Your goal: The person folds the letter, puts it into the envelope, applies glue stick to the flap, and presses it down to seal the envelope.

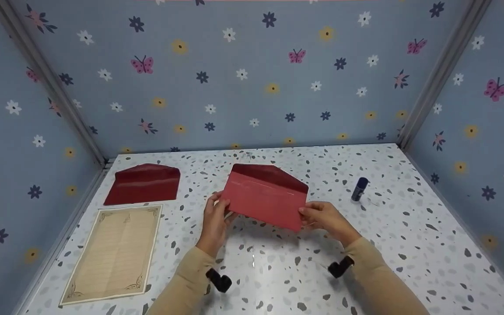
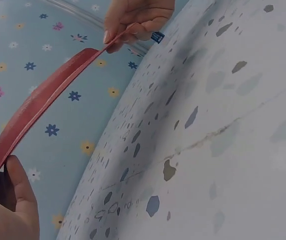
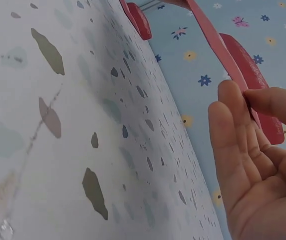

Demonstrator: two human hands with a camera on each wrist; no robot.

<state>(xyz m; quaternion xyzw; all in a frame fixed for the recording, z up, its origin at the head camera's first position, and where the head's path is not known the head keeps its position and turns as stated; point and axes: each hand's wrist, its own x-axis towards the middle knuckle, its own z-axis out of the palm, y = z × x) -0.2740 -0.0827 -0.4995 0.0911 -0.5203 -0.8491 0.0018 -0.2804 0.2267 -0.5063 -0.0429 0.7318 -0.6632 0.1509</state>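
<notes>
A red envelope (image 1: 265, 199) is held up above the table, its flap raised along the far edge and its body tilted down to the right. My left hand (image 1: 215, 218) pinches its left side, thumb on the near face. At the lower right corner my right hand (image 1: 328, 218) pinches the envelope between thumb and fingers. In the left wrist view the envelope (image 2: 43, 102) appears nearly edge-on, spanning both hands. The right wrist view shows the thumb and fingertips (image 3: 228, 92) meeting on the envelope's edge.
A second red envelope (image 1: 145, 186) lies flap up at the back left. In front of it is a tan sheet of paper (image 1: 114, 253) with a decorated border. A blue glue stick (image 1: 359, 189) stands at the right. Flower-patterned walls (image 1: 252, 87) enclose the speckled table (image 1: 278, 280).
</notes>
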